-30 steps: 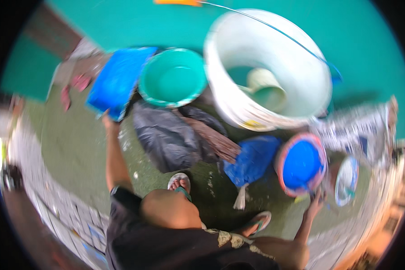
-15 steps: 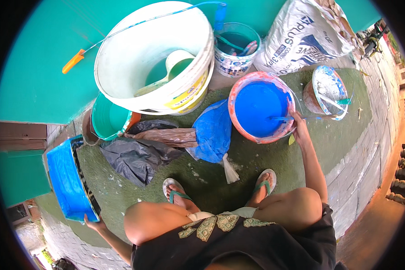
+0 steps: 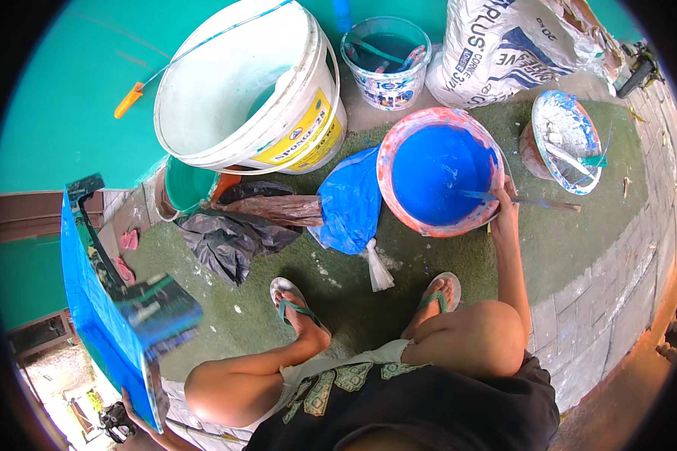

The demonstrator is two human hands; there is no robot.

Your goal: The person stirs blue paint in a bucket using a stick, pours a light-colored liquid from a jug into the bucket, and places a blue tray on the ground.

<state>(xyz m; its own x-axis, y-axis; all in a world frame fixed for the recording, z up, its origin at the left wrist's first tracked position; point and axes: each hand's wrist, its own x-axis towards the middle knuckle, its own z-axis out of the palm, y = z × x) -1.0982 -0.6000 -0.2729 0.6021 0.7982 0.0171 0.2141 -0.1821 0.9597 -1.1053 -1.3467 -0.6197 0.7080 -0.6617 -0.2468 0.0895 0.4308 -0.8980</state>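
Observation:
At the left, my left hand (image 3: pixel 137 415) grips the lower end of a blue paint tray (image 3: pixel 101 316), which is tipped up on edge. Its dark, paint-smeared side faces the middle. On the right, my right hand (image 3: pixel 506 204) is closed at the right rim of a paint-smeared, reddish bucket (image 3: pixel 387 177) holding blue paint (image 3: pixel 436 177). A stirring stick (image 3: pixel 538 201) runs out of the paint across the rim, passing by my fingers; whether they also press on it I cannot tell. The bucket leans slightly on the mossy green floor.
Behind stand a big white bucket (image 3: pixel 237 154), a smaller pail (image 3: pixel 390 79) of dark liquid and a white sack (image 3: pixel 496 56). A paint-stained pail (image 3: pixel 535 146) is far right. Blue plastic (image 3: pixel 350 207), a black bag (image 3: pixel 229 244) and a green pail (image 3: pixel 188 184) lie between; pink slippers (image 3: pixel 128 240) left.
My left hand has moved down and closer, tipping the tray from nearly flat to up on edge. My right hand stays at the bucket's rim. The view has shifted a little.

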